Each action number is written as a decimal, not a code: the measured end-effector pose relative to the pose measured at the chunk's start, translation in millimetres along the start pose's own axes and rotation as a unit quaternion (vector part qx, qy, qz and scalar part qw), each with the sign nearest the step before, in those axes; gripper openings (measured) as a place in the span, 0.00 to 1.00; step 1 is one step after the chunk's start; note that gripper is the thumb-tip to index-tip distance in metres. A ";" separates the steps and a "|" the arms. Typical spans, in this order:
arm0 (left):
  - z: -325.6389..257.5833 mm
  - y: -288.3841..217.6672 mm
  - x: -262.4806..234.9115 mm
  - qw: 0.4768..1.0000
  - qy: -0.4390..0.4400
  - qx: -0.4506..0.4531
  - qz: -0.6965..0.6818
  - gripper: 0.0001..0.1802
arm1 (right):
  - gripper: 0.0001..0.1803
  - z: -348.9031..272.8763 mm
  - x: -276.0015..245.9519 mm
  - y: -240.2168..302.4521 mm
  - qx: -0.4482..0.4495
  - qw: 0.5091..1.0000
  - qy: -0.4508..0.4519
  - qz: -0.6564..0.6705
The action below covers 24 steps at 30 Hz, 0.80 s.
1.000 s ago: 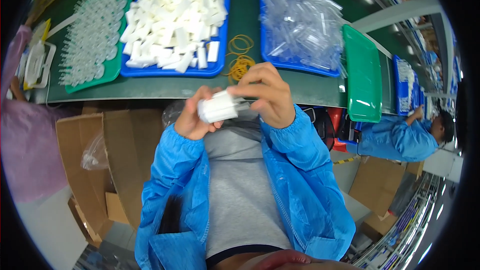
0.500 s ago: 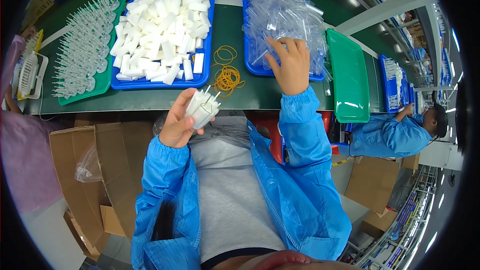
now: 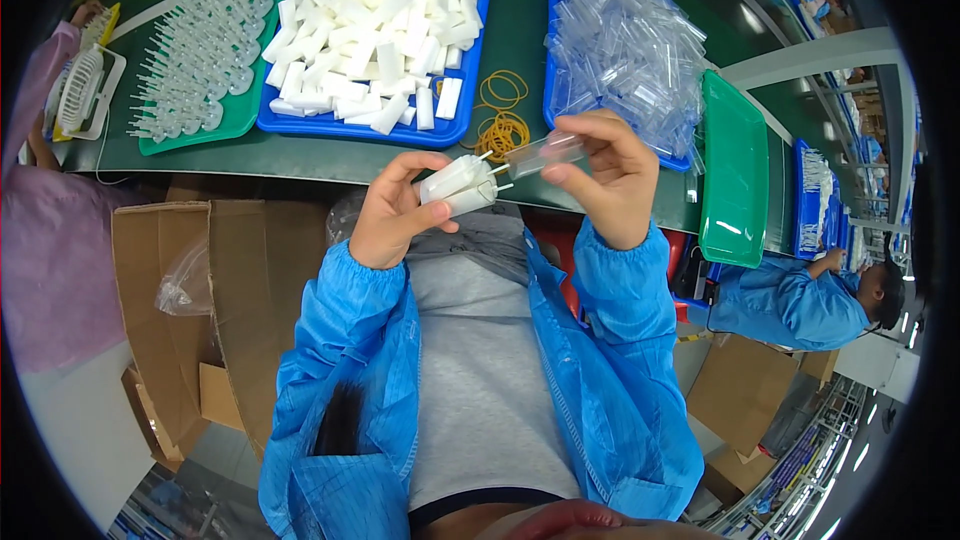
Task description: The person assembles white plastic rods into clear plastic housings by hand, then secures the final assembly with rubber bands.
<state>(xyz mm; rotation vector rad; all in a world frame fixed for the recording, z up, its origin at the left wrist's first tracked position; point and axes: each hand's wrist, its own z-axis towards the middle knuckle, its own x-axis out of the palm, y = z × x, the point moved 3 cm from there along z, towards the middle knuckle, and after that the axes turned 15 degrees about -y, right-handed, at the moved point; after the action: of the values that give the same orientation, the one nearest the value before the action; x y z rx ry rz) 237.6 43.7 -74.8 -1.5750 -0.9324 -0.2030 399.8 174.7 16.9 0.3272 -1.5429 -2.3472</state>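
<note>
My left hand (image 3: 388,215) is closed around a bundle of white blocks (image 3: 452,187) with several thin white stems sticking out of its right end. A thin band-like line shows on the bundle's end. Pinched between thumb and fingers of my right hand (image 3: 622,180) is a clear plastic tube (image 3: 540,156), lying sideways. Its left end is at the stem tips; whether it touches a stem I cannot tell. Beyond my left hand, white blocks (image 3: 385,35) fill a blue tray (image 3: 340,130). More clear tubes (image 3: 630,45) are heaped in a second blue tray (image 3: 553,30) beyond my right hand.
Yellow rubber bands (image 3: 500,130) lie between the blue trays. Clear stemmed parts (image 3: 205,50) stand in rows on a green tray (image 3: 250,105) at left. Another green tray (image 3: 733,165) is at right, near a co-worker in a blue smock (image 3: 790,302). A cardboard box (image 3: 160,280) stands below the table edge.
My right hand has come away from the tube heap with a clear tube. My left hand has turned the bundle so its stems point right. The view has shifted a little.
</note>
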 end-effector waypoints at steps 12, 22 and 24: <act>-1.8 -1.4 6.5 0.999 0.010 -0.013 0.028 0.17 | 0.19 -14.8 24.3 -6.9 0.032 0.998 0.059 -0.008; -3.2 -3.5 11.7 0.986 -0.004 0.107 0.124 0.16 | 0.17 -16.4 23.4 -3.4 -0.037 0.996 0.058 -0.054; -2.8 -4.1 9.0 0.989 -0.020 0.103 0.107 0.15 | 0.17 -15.4 19.5 -6.3 0.005 0.998 0.051 -0.045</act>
<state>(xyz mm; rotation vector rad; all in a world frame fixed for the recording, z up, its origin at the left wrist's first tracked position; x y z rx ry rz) 241.9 44.9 -65.5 -1.4774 -0.7811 0.0758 386.3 156.6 4.7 0.5192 -1.5220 -2.3511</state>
